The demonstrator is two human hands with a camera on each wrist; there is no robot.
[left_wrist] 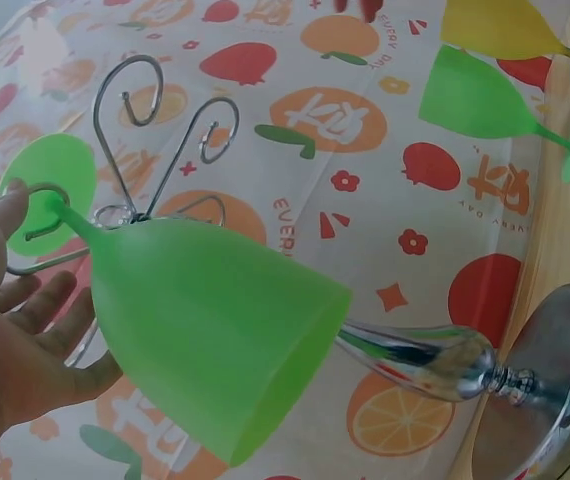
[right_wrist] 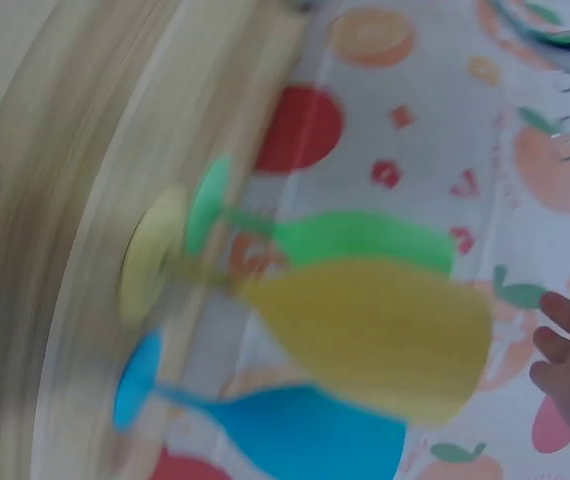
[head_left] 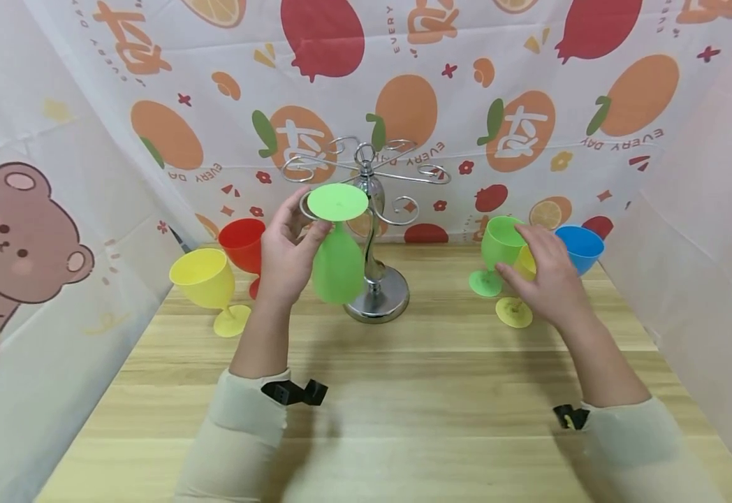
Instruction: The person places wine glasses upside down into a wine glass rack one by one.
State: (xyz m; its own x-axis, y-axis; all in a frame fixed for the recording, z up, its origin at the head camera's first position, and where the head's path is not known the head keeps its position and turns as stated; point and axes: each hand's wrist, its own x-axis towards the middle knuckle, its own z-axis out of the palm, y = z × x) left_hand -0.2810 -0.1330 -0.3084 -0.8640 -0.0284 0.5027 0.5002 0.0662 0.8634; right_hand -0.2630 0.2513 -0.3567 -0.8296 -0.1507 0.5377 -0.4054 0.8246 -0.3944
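A light green goblet hangs upside down at a curled hook of a chrome stand. My left hand is beside its foot and stem; in the left wrist view, the thumb touches the hook's curl, while the other fingers lie loosely spread, apart from the bowl. My right hand is over an upright yellow goblet. Its fingers are relaxed, and a gap separates them from that goblet's rim in the right wrist view. Next to the yellow one stand another green goblet and a blue goblet.
To the left stand a yellow goblet and a red goblet, the red one partly behind my left hand. Other curled hooks spread from the stand's top. A fruit-print cloth rises behind the wooden table.
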